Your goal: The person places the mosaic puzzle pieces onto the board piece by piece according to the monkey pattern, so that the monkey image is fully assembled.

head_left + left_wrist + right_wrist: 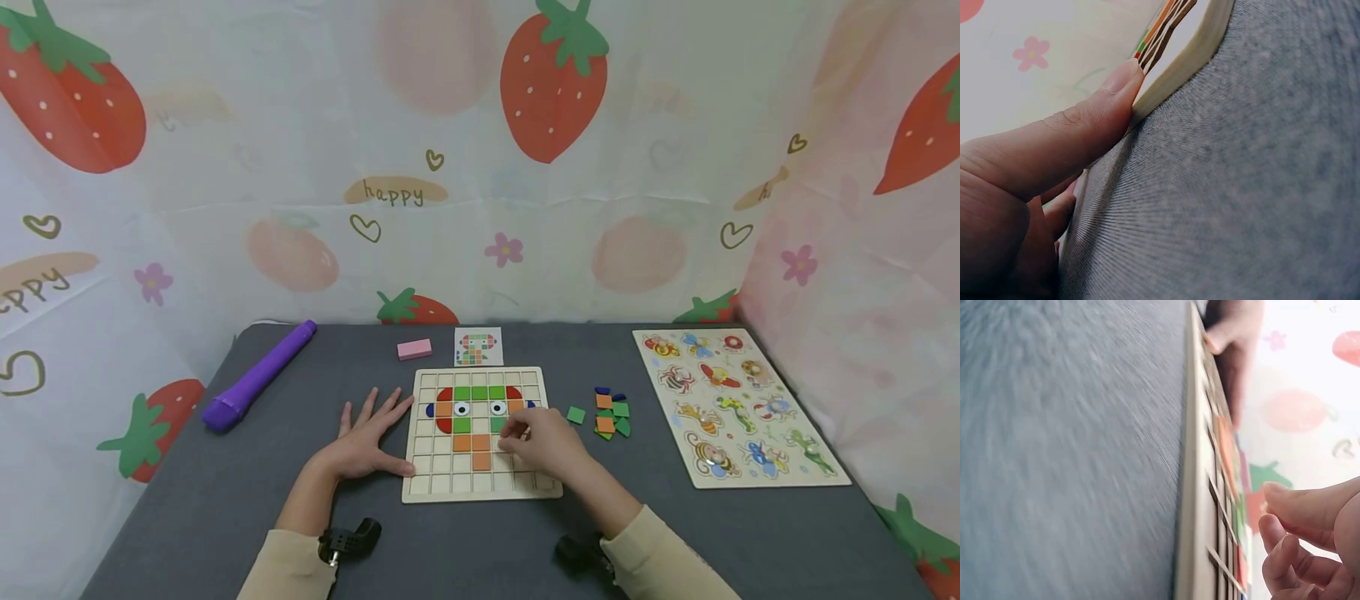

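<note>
A wooden grid board (442, 485) lies in the middle of the table, with coloured tiles forming a face-like pattern with two eye tiles. Orange tiles (481, 461) fill some squares below it. My left hand (367, 440) lies spread at the board's left side, thumb (1107, 106) pressing its edge. Over the right part of the board, my right hand (546, 442) has thumb and index finger together. A pale sliver, apparently a small tile (1264, 507), shows between those fingertips and is mostly hidden. Loose green tiles (575, 415) and orange tiles (604, 425) lie right of the board.
A pattern card (478, 358) and a pink block (414, 349) lie behind the board. To the left is a purple microphone-shaped object (258, 379). A picture board with insect shapes (738, 408) lies at the right. Strawberry-print cloth hangs behind the table.
</note>
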Demonstrator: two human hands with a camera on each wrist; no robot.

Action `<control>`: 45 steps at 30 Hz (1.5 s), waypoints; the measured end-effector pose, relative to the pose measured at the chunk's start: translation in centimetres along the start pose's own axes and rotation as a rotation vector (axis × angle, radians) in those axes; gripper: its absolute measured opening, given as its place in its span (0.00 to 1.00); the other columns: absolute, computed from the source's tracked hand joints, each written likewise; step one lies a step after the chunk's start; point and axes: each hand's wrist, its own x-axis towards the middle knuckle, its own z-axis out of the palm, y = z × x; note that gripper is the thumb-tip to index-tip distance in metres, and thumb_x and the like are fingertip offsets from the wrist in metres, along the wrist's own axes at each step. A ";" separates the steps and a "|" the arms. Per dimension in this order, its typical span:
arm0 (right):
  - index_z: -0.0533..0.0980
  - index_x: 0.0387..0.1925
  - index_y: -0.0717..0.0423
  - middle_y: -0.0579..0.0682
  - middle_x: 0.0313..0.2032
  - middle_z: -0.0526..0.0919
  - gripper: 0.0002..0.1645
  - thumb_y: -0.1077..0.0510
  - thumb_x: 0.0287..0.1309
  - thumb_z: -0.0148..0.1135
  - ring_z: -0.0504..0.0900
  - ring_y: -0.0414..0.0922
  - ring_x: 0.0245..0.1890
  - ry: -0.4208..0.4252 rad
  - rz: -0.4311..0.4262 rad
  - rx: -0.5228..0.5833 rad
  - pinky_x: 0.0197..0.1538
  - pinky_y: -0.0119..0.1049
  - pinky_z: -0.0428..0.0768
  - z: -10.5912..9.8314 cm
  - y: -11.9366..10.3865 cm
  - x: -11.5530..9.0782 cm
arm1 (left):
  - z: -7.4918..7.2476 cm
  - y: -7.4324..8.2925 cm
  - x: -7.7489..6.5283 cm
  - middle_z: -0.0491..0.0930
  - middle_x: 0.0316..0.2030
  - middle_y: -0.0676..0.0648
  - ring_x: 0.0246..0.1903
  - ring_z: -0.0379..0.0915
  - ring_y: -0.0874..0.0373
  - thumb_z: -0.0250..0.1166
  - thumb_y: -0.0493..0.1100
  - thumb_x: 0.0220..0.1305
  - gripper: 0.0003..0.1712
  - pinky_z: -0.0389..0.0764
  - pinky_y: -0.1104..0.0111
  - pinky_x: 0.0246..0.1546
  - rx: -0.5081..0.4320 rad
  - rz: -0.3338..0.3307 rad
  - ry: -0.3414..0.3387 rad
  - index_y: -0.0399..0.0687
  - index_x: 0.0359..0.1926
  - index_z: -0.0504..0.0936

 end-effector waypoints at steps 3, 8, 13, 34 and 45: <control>0.84 0.31 0.47 0.41 0.27 0.82 0.03 0.56 0.61 0.71 0.77 0.39 0.27 0.027 0.038 0.022 0.30 0.34 0.76 -1.1 0.5 -0.4 | 0.1 0.0 -0.1 0.40 0.81 0.44 0.79 0.18 0.38 0.78 0.67 0.45 0.69 0.16 0.36 0.68 -0.002 -0.001 0.003 0.58 0.81 0.49; 0.84 0.33 0.49 0.43 0.28 0.82 0.02 0.57 0.60 0.72 0.77 0.41 0.27 0.057 0.107 0.054 0.28 0.36 0.77 -2.7 1.7 -0.8 | 0.2 -0.1 -0.2 0.40 0.81 0.43 0.79 0.18 0.38 0.79 0.66 0.45 0.69 0.15 0.35 0.68 -0.004 -0.001 0.010 0.57 0.81 0.50; 0.84 0.36 0.51 0.43 0.30 0.83 0.04 0.57 0.59 0.73 0.78 0.41 0.30 0.092 0.127 0.012 0.32 0.35 0.78 -3.8 3.6 -1.1 | 0.2 -0.1 -0.3 0.40 0.81 0.44 0.79 0.18 0.38 0.78 0.67 0.46 0.69 0.15 0.35 0.68 -0.003 -0.002 0.005 0.58 0.81 0.49; 0.84 0.49 0.57 0.60 0.51 0.84 0.19 0.56 0.56 0.75 0.83 0.55 0.46 0.139 0.208 -0.074 0.45 0.49 0.82 -7.3 9.7 -3.0 | 0.3 -0.2 -0.2 0.40 0.81 0.44 0.79 0.18 0.38 0.78 0.67 0.46 0.69 0.15 0.35 0.68 -0.001 -0.003 0.006 0.58 0.81 0.49; 0.84 0.37 0.54 0.51 0.36 0.86 0.08 0.58 0.56 0.75 0.81 0.48 0.36 0.139 0.218 -0.084 0.38 0.43 0.79 -7.8 9.9 -2.7 | 0.1 0.1 -0.1 0.40 0.81 0.44 0.79 0.18 0.38 0.78 0.67 0.46 0.68 0.15 0.36 0.69 -0.003 -0.005 0.007 0.58 0.81 0.49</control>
